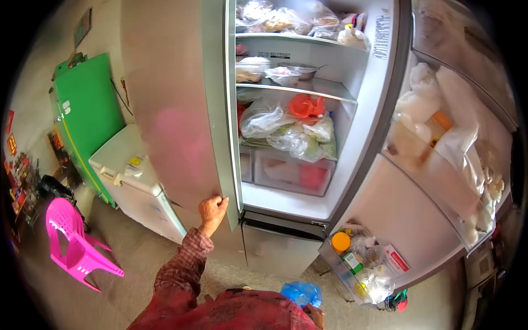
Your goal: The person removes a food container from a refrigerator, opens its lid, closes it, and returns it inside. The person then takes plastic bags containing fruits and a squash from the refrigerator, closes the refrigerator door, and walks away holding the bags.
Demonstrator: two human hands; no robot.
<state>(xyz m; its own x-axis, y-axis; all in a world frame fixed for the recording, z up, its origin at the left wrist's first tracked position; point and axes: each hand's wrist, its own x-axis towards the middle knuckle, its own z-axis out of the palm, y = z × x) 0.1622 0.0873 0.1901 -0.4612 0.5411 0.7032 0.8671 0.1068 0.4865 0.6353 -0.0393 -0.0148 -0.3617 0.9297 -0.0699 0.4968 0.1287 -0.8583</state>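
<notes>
My left hand (pixel 213 214) is closed at the edge of the left refrigerator door (pixel 176 110), which stands open. My right hand (pixel 316 316) is low in the view, partly hidden by my red jacket, with its fingers closed on a crumpled blue plastic bag (pixel 301 293). In front of me the open refrigerator (pixel 286 199) shows its lit shelves. Bagged food (pixel 275 19) fills the top shelf, and a bowl (pixel 300 71) sits on the one below. Further down lie clear bags of greens (pixel 297 137) and a red bag (pixel 306 105) above a clear drawer (pixel 291 171).
The right door (pixel 407 203) is swung open, its bins loaded with bags, an orange-lidded jar (pixel 340 242) and packets. A lower drawer front (pixel 280 247) is closed. To the left are a white chest freezer (pixel 137 165), a green panel (pixel 88 115) and a pink chair (pixel 74 242).
</notes>
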